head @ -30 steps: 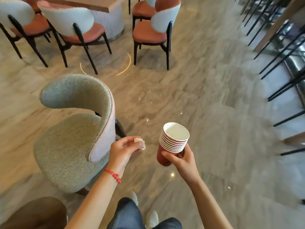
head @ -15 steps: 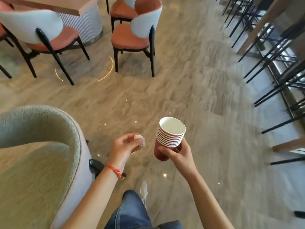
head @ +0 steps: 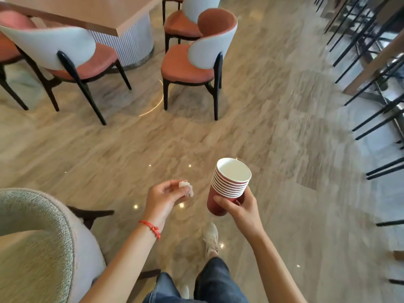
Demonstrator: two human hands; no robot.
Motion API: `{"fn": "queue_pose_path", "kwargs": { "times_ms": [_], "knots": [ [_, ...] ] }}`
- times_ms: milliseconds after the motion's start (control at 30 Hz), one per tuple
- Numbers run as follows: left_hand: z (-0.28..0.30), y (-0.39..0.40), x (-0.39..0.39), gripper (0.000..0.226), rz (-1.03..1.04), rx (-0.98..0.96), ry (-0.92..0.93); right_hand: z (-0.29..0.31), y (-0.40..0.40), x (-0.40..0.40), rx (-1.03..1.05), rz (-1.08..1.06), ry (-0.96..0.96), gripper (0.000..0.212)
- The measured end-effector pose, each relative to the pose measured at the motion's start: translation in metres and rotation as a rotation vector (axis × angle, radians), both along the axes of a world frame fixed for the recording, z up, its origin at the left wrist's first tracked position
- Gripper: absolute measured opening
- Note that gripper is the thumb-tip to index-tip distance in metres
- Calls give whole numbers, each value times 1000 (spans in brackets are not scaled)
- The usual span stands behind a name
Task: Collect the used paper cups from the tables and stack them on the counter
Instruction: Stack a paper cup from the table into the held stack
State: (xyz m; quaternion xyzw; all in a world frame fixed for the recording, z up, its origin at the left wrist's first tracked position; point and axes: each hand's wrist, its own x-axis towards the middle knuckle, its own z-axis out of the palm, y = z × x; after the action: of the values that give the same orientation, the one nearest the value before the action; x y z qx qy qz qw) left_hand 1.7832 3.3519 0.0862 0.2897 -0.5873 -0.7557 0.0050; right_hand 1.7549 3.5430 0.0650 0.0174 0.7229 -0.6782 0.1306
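Observation:
A stack of several red paper cups (head: 227, 184) with white insides is held upright in front of me, over the marble floor. My right hand (head: 240, 208) grips the stack around its lower part. To its left, my left hand (head: 162, 199) pinches a small crumpled white tissue (head: 187, 188) between the fingertips. A red string bracelet circles that wrist. The two hands are apart, and the top cup looks empty.
A grey-green upholstered chair (head: 41, 241) stands close at the lower left. Ahead, orange-seated chairs (head: 194, 62) surround a wooden table (head: 91, 16) with a white ribbed base. Black stool legs (head: 376, 84) line the right side. My legs and a shoe (head: 211, 237) show below.
I have walked forward: the grey-green chair has slid down and left in view, and the table with orange chairs is closer. Both hands hold the same things as before.

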Motion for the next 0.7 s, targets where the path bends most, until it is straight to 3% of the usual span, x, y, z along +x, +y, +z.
{"fn": "queue_pose_path", "kwargs": {
  "times_ms": [367,700],
  "knots": [
    [27,1,-164,8,168,-16,81,23,-15,-212,-6,186,64,58],
    [20,-77,-269,8,279,-14,81,14,-110,-336,30,321,66,55]
  ]
}}
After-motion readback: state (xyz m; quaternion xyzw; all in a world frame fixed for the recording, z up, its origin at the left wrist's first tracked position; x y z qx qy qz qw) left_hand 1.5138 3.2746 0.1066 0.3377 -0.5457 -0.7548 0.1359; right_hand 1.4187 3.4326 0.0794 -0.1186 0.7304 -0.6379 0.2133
